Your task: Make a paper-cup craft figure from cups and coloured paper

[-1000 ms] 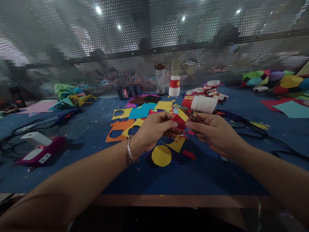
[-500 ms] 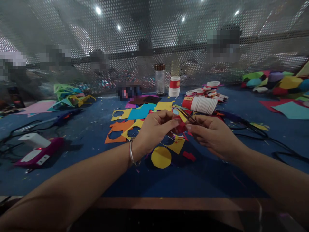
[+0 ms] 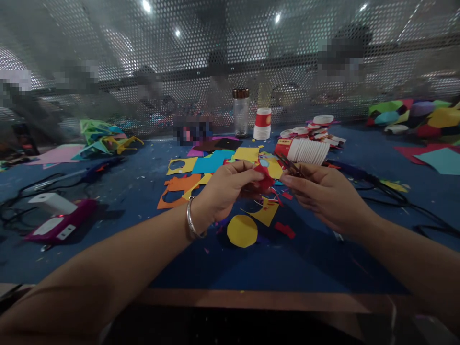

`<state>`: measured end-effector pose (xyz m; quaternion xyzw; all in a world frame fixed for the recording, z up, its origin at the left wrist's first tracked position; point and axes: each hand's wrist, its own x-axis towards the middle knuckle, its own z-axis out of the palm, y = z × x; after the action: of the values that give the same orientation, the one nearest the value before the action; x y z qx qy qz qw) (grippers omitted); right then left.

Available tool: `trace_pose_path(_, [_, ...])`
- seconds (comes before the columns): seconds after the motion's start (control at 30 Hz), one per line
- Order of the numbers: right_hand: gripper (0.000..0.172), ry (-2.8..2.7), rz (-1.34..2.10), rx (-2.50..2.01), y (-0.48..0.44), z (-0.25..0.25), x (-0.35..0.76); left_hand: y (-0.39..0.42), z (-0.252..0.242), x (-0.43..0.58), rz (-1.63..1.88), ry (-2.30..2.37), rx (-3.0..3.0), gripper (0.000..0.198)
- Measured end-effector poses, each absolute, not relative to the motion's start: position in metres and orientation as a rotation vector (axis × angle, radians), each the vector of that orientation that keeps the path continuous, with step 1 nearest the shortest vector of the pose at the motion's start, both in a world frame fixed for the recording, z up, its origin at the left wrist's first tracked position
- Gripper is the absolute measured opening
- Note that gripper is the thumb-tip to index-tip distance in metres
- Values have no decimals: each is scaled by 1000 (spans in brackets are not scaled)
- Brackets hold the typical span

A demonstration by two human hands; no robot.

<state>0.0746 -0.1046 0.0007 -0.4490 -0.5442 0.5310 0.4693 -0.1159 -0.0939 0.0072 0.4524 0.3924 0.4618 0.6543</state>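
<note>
My left hand, a silver bangle at its wrist, pinches a small piece of red paper. Facing it, my right hand is closed round a pair of small dark scissors, their blades pointing up and left, a short gap from the red paper. The handles are mostly hidden by my fingers. Below the hands lie a yellow paper disc, a yellow offcut and a folded red scrap. Orange paper with a round cutout lies left of my left hand.
Behind the hands are blue paper, a lying stack of paper cups, upright cups and a glass jar. A purple power strip sits left, with black cables at right. Perforated metal screen stands behind.
My hands have drawn apart. The scissors, which were at the red paper, are now to its right, and the red piece has turned in my left fingers. The view has shifted slightly.
</note>
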Motion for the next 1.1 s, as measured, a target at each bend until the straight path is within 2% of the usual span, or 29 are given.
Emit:
trace_pose_path(0.2, [34, -1685, 914, -1166, -98, 2, 85, -94, 9, -115, 1016, 911, 1067, 20])
trace_pose_path(0.33, [24, -1811, 760, -1091, -100, 1, 85, -94, 8, -115, 983, 927, 1064, 22])
trace_pose_path(0.63, [8, -1988, 687, -932, -104, -6, 82, -94, 9, -114, 907, 982, 1085, 26])
trace_pose_path(1.1, [14, -1968, 751, -1018, -100, -2, 83, -93, 5, -118, 881, 902, 1072, 20])
